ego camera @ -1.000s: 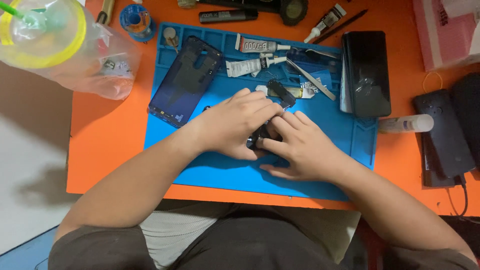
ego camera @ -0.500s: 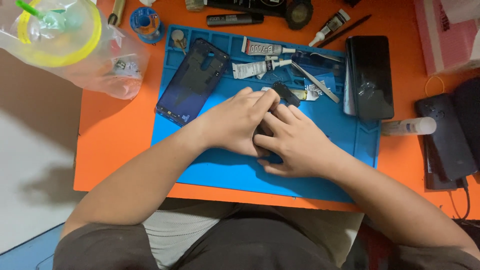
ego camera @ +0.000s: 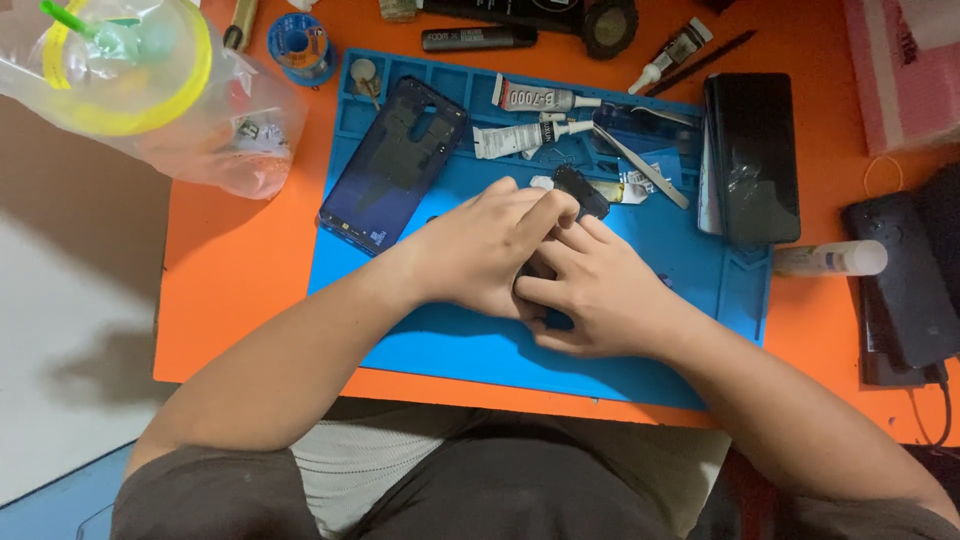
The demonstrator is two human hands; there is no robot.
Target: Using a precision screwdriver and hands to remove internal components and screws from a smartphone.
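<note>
The left hand point(ego camera: 485, 245) and right hand point(ego camera: 595, 290) meet at the centre of the frame, fingers curled and pressed together over a small black part point(ego camera: 582, 190). Only the part's upper end shows, poking out above the fingertips; the rest is hidden under the hands, so whether each hand grips it or merely presses on it cannot be told. Both hands rest on a blue mat point(ego camera: 450, 345) that covers the middle of an orange table point(ego camera: 240, 270).

Just left of the left hand, a dark blue phone shell point(ego camera: 395, 165) lies tilted on the mat. Above the hands lie two glue tubes, one white and grey point(ego camera: 545, 98), one white point(ego camera: 525, 138) just below it. To the right of the part, tweezers point(ego camera: 645, 165) lie slanted, with a few small scraps point(ego camera: 625, 190) beside them. At the mat's right edge a black phone point(ego camera: 755, 155) lies flat, screen up.

Off the mat, a white bottle point(ego camera: 830, 260) lies on its side at the right, near a black device point(ego camera: 900, 280) with a cable. A pink box point(ego camera: 900, 70) sits at the upper right. At the upper left stands a plastic cup with a yellow rim point(ego camera: 125, 65) in a clear bag, with a blue spool point(ego camera: 300, 45) beside it. A black marker point(ego camera: 478, 38) lies along the top edge.
</note>
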